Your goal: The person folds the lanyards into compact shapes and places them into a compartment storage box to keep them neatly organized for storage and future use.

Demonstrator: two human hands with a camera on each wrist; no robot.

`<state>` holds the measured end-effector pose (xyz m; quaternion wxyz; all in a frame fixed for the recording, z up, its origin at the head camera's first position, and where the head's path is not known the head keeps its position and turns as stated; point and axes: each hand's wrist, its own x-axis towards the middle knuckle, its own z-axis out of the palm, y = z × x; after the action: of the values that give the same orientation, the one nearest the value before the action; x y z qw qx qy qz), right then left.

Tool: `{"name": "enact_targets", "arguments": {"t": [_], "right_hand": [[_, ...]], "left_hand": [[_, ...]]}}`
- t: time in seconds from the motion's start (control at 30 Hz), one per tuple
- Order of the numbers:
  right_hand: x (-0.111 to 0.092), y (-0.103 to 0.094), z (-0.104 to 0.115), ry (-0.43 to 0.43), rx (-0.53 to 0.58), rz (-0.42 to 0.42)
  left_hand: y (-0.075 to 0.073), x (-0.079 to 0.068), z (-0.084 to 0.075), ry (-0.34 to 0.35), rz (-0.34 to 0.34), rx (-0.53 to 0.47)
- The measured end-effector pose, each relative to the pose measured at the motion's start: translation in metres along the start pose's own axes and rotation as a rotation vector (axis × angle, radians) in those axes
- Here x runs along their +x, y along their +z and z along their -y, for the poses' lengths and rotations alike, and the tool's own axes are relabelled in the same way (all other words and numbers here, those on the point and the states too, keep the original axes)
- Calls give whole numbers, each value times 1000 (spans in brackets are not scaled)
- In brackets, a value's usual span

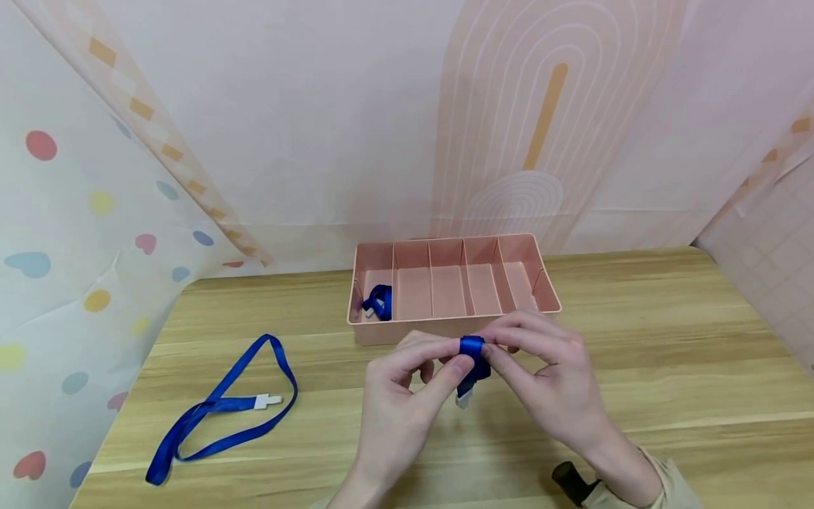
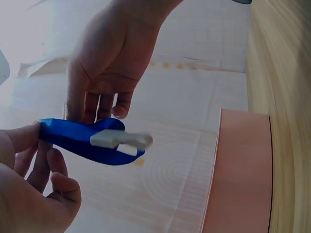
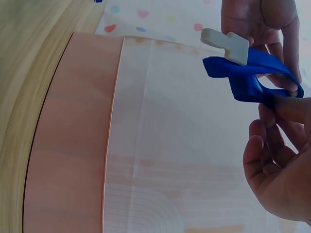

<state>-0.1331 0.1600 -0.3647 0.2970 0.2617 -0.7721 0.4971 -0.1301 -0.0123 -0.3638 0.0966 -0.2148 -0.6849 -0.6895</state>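
Note:
Between my two hands, above the table in front of the box, is a folded blue lanyard (image 1: 471, 346) with a white plastic clip (image 2: 109, 139) hanging from it. My left hand (image 1: 407, 396) pinches its left side between thumb and forefinger. On the other side my right hand (image 1: 553, 375) pinches it with thumb and fingertips. The right wrist view shows the ribbon (image 3: 252, 82) bent into loops. Another blue lanyard (image 1: 238, 364) lies loosely looped on the table at the left, its white clip (image 1: 267, 401) pointing right.
A pink box (image 1: 413, 331) with several compartments stands behind the hands, near the wall. Its leftmost compartment contains a bundled blue lanyard (image 1: 381, 300) with a white clip. Close to my right sleeve is a dark cylindrical object (image 1: 570, 482). Patterned cloth covers the walls.

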Motion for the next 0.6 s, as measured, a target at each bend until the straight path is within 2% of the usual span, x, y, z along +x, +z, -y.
{"name": "enact_targets", "arguments": {"t": [0.37, 0.47, 0.6], "right_hand": [[-3, 2, 1, 26, -33, 34], [-4, 3, 1, 57, -41, 48], [-3, 4, 1, 53, -43, 56]], "left_hand": [[-2, 0, -5, -104, 11, -19], [-2, 0, -5, -111, 6, -25], [-2, 1, -4, -94, 1, -28]]}}
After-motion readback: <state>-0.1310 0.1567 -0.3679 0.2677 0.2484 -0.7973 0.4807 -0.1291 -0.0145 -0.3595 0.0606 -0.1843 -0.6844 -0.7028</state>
